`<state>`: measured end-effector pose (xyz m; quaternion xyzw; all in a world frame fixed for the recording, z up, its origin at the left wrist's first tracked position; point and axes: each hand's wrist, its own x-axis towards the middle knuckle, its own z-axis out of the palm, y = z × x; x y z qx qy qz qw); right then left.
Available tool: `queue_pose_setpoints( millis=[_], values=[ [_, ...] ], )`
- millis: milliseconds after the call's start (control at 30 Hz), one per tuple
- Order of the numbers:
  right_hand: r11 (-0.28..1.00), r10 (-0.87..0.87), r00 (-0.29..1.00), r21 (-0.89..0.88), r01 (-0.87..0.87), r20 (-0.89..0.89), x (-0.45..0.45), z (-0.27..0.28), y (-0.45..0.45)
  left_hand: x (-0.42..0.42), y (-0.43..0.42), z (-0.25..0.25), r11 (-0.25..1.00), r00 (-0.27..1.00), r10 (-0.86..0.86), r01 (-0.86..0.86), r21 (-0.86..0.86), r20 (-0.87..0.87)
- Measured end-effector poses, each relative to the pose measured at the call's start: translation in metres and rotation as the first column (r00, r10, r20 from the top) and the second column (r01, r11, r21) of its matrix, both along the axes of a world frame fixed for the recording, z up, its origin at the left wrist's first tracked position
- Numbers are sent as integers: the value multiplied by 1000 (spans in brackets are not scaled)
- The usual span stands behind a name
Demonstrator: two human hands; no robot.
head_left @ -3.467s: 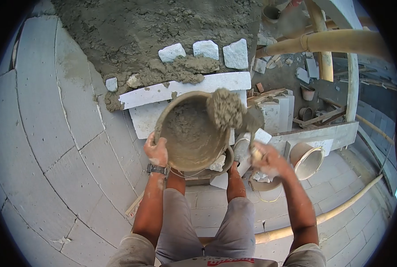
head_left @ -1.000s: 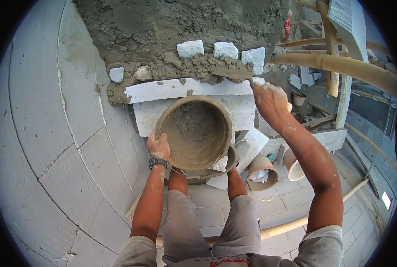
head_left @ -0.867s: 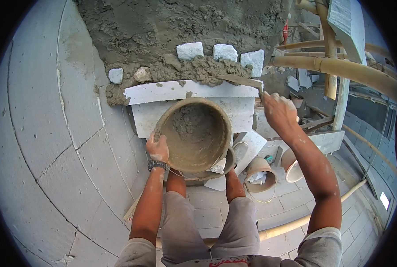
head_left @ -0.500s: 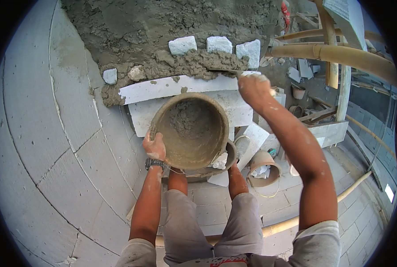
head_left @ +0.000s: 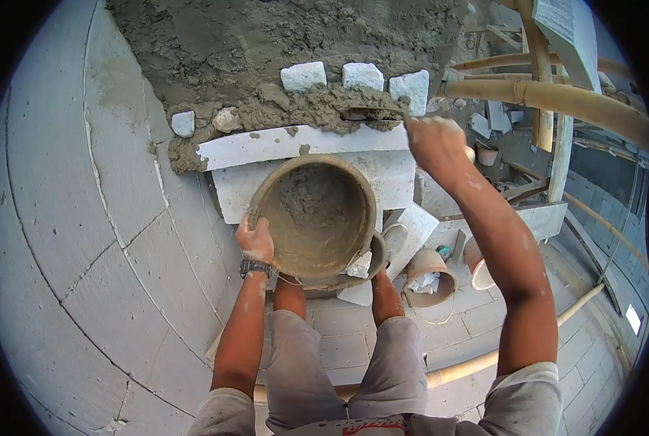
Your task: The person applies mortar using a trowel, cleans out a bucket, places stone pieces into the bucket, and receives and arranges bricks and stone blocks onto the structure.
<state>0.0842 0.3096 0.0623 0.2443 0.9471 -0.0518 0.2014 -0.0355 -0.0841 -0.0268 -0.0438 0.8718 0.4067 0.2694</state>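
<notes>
My left hand [head_left: 255, 241] is closed on the left rim of a mortar-coated bucket [head_left: 295, 251], tilted so its opening faces me. Wet mortar [head_left: 310, 195] lies inside it. In my right hand [head_left: 441, 145] is the handle of a trowel [head_left: 375, 110], its blade resting on a ridge of wet mortar [head_left: 284, 105]. Just below that ridge runs a long pale block strip [head_left: 266, 145]. Behind it sit several white block pieces [head_left: 363, 75], and a smaller one [head_left: 183, 124] lies at the left end.
A grey block wall [head_left: 55, 196] rises on the left. Bamboo poles [head_left: 542, 92] cross at the upper right. Behind the held bucket is a second bucket [head_left: 377, 254]. A bucket with white fragments [head_left: 430, 280] lies on its side at the lower right.
My right hand has shifted slightly right, and the trowel blade shows more clearly over the mortar. My left hand and the bucket keep the same hold and tilt.
</notes>
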Motion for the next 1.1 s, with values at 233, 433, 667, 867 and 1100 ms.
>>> queue_pose_setpoints(
  millis=[233,433,667,867,1100],
  values=[
    [996,-85,976,-9,88,202,-14,-31,-17,0,0,3,997,999,-34,35,62,-11],
    [999,-22,986,-42,30,164,1,28,-23,0,-5,-1,997,1000,-25,24,78,2],
    [998,58,998,-5,-58,0,20,8,-26,1,-5,-2,997,998,-61,62,45,-28],
    [987,-96,972,-110,122,216,-3,18,-37,5,1,8,998,999,-37,36,59,14],
    [970,-221,975,-96,222,25,18,-49,-41,3,-6,3,996,1000,-31,31,79,-2]
  ],
)
